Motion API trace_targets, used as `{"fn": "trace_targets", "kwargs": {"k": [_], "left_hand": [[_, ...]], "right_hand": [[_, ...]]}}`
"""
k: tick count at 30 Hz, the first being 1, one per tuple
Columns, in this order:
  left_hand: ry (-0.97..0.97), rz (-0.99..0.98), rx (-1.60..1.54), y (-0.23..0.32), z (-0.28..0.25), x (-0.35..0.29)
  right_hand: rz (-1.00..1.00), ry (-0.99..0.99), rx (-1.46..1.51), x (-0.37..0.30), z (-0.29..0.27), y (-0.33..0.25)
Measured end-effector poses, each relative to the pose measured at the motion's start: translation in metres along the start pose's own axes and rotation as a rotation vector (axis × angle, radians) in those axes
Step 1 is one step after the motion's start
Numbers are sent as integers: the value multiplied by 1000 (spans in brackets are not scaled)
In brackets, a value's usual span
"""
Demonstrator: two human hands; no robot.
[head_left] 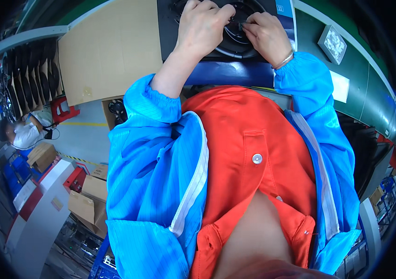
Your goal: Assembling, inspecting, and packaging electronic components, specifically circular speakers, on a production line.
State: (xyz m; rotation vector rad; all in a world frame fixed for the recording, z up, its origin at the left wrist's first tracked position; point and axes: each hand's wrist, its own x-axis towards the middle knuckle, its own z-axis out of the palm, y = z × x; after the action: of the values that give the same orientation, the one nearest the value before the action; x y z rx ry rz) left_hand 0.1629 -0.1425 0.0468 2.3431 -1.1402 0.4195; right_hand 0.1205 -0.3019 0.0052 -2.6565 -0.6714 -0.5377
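An open box with a glossy dark-blue side (228, 73) and a black inner tray (167, 39) lies before me at the top of the head view. Round black parts, among them a black ring (240, 55), rest in the tray. My left hand (202, 27) reaches over the tray, its fingers curled and pinching at a thin black cable (236, 39). Close beside it on the right, my right hand (267, 38) is closed too, thumb and forefinger on a small dark piece of the cable. The fingers partly hide what they grip.
Brown cardboard (109, 51) lies left of the box. On the green surface (365, 88) to the right are a small tray of clear-wrapped pieces (332, 44) and white paper (340, 87). A rack of black discs (30, 76), a person (28, 132) and cartons (88, 204) are at left.
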Motion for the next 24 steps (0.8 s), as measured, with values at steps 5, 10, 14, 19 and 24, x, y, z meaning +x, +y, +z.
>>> {"fn": "trace_targets", "kwargs": {"k": [5,10,14,19,24], "left_hand": [[-7,-20,-14,-1,2,0],[-39,-27,-40,0,2,-2],[-68,-47,-57,-1,2,-4],[195,-1,-77,-9,-10,-21],[142,-729,4,-22,-3,-94]], "right_hand": [[25,-36,-56,2,4,2],[17,-47,-58,2,5,3],[39,-99,-92,5,0,-2],[-9,-185,-130,9,-13,-12],[76,-251,-163,2,-10,-4]]}}
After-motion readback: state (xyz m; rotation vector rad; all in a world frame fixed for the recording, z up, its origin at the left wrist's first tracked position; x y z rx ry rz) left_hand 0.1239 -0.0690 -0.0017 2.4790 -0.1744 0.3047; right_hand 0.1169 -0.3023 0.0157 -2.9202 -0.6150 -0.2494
